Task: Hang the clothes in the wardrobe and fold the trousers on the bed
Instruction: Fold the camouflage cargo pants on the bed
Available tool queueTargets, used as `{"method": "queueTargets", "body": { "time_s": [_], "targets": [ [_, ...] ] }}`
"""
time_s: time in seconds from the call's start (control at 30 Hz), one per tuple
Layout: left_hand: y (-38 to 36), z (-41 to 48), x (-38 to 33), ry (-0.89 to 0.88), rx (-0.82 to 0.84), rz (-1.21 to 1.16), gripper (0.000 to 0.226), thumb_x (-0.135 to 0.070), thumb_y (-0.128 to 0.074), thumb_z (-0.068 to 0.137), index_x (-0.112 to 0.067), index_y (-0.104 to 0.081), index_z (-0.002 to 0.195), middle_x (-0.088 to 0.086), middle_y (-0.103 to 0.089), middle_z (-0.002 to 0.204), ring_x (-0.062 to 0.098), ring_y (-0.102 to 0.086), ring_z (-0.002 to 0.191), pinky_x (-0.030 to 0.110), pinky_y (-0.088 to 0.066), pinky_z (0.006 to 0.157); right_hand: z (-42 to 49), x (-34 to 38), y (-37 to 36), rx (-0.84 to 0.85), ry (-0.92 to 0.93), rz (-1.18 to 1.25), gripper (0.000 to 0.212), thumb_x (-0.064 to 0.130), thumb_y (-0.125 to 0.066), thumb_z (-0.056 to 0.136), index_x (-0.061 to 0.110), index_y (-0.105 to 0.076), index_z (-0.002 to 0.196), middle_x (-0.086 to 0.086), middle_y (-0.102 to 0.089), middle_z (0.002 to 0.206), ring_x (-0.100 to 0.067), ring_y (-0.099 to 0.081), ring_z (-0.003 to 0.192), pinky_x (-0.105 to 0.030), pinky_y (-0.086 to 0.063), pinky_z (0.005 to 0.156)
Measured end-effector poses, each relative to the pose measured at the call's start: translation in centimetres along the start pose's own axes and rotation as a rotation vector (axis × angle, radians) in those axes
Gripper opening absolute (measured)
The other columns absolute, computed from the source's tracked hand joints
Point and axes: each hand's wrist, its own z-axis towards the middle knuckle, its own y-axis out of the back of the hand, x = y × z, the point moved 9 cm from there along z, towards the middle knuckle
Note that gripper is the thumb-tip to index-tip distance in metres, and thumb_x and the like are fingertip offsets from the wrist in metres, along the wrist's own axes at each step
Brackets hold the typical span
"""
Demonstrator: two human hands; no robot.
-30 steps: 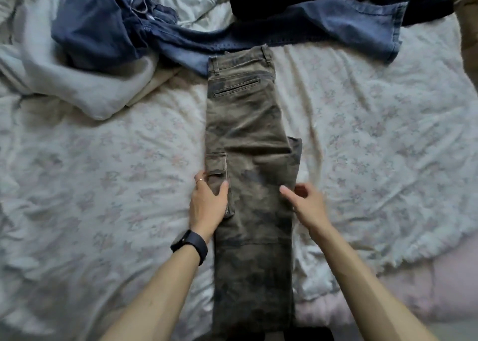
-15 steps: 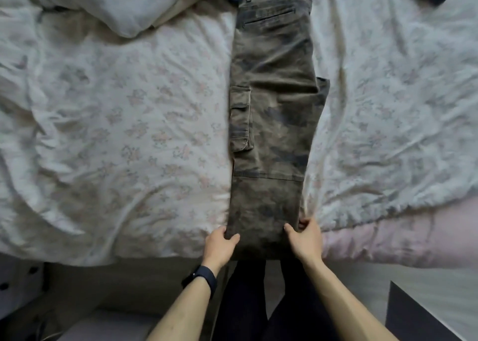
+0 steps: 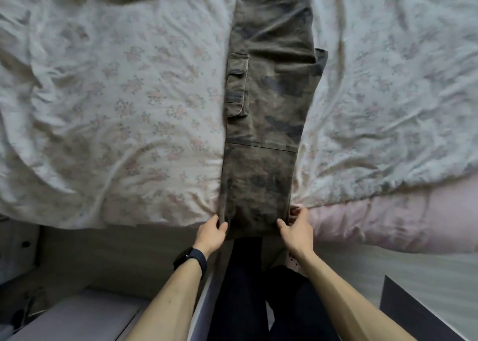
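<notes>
Lengthwise, camouflage trousers (image 3: 269, 108), rumpled floral bedsheet (image 3: 116, 95)

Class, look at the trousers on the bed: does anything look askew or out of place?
Yes. On the camouflage trousers, a dark flap of fabric pokes out past the right edge, so the halves do not lie flush. Nothing else stands out.

Dim, soft daylight is falling evenly across the bed (image 3: 129, 95), casting faint shadows in its creases. Wide-angle distortion is bending edges; blur is smearing the 5 o'clock corner.
</notes>
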Motion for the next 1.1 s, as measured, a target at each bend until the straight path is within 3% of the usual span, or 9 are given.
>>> {"method": "queueTargets", "body": {
  "time_s": [0.1,0.2,0.33,0.47,0.63,0.73,0.83,1.0,1.1],
  "targets": [
    [0.1,0.1,0.3,-0.038,-0.052,0.019,0.059,-0.040,-0.054,0.102,-0.011,-0.040,0.152,0.007,-0.049,0.150,0.028,-0.047,0.138,0.037,-0.041,0.109,-0.8,-0.6,-0.4,-0.097,0.104,0.015,0.039,0.030,-0.074,0.085,0.034,-0.042,0.105,0.003,-0.064,0.102,-0.022,-0.061,0.094,-0.032,-0.043,0.082],
    [-0.2,-0.8,0.9,-0.117,-0.147,0.063,0.039,-0.037,-0.066,0.095,-0.016,-0.064,0.127,0.002,-0.068,0.125,0.027,-0.059,0.122,0.030,-0.047,0.092,-0.8,-1.3,-1.2,-0.083,0.146,0.009,0.027,0.030,-0.074,0.087,0.023,-0.055,0.106,0.000,-0.066,0.106,-0.021,-0.061,0.102,-0.029,-0.043,0.085],
    [-1.2,-2.6,2.5,-0.074,-0.089,0.007,0.076,-0.039,-0.076,0.088,-0.008,-0.045,0.149,0.003,-0.052,0.148,0.026,-0.046,0.139,0.031,-0.039,0.108,-0.4,-1.9,0.5,-0.002,0.055,0.115,0.041,0.035,-0.082,0.081,0.017,-0.052,0.101,-0.001,-0.063,0.093,-0.020,-0.059,0.092,-0.030,-0.042,0.078],
    [-2.7,-5.7,3.3,-0.050,0.064,-0.156,0.075,-0.035,-0.083,0.081,-0.007,-0.052,0.143,0.008,-0.059,0.142,0.025,-0.058,0.127,0.043,-0.042,0.110,-2.5,-2.0,3.3,0.125,0.125,0.392,0.035,0.020,-0.087,0.076,0.017,-0.057,0.094,0.001,-0.065,0.078,0.002,-0.063,0.060,-0.014,-0.047,0.052],
    [-3.1,-10.2,2.2,-0.088,-0.055,0.006,0.052,-0.051,-0.086,0.070,-0.017,-0.076,0.108,-0.001,-0.071,0.113,0.026,-0.065,0.114,0.039,-0.050,0.102,-7.4,-3.9,3.2,0.385,0.156,0.230,0.052,0.015,-0.090,0.071,0.011,-0.064,0.116,-0.005,-0.073,0.113,-0.019,-0.068,0.108,-0.037,-0.053,0.100],
    [-3.3,-13.1,1.2,-0.149,-0.119,-0.026,0.068,-0.052,-0.085,0.067,-0.014,-0.068,0.122,-0.003,-0.061,0.122,0.021,-0.057,0.120,0.036,-0.044,0.107,-8.6,-4.3,5.7,0.365,0.178,0.271,0.050,0.014,-0.092,0.069,0.011,-0.066,0.111,-0.001,-0.076,0.104,-0.012,-0.072,0.096,-0.028,-0.058,0.086],
    [-4.6,-16.2,1.4,-0.217,0.011,-0.344,0.043,-0.016,-0.083,0.079,-0.005,-0.070,0.119,0.007,-0.072,0.120,0.021,-0.066,0.114,0.025,-0.052,0.095,-10.8,-4.5,7.9,0.392,0.204,0.296,0.040,0.016,-0.091,0.068,0.012,-0.069,0.101,0.004,-0.078,0.089,-0.001,-0.072,0.076,-0.013,-0.051,0.059],
    [-5.7,-21.5,3.5,-0.225,0.012,-0.457,0.031,-0.011,-0.078,0.082,-0.006,-0.073,0.112,-0.003,-0.077,0.101,0.006,-0.072,0.087,0.010,-0.050,0.066,-15.4,-6.4,10.0,0.442,0.201,0.297,0.047,0.020,-0.093,0.065,0.012,-0.068,0.104,0.003,-0.078,0.097,-0.010,-0.074,0.092,-0.024,-0.052,0.077],
    [-6.8,-24.3,4.6,-0.207,0.010,-0.489,0.022,-0.016,-0.073,0.088,-0.016,-0.072,0.109,-0.004,-0.077,0.100,0.014,-0.068,0.094,0.023,-0.050,0.075,-18.0,-7.3,11.0,0.448,0.195,0.310,0.050,0.021,-0.091,0.065,0.016,-0.067,0.108,0.005,-0.078,0.098,-0.008,-0.074,0.088,-0.021,-0.049,0.069]
  ]
}}
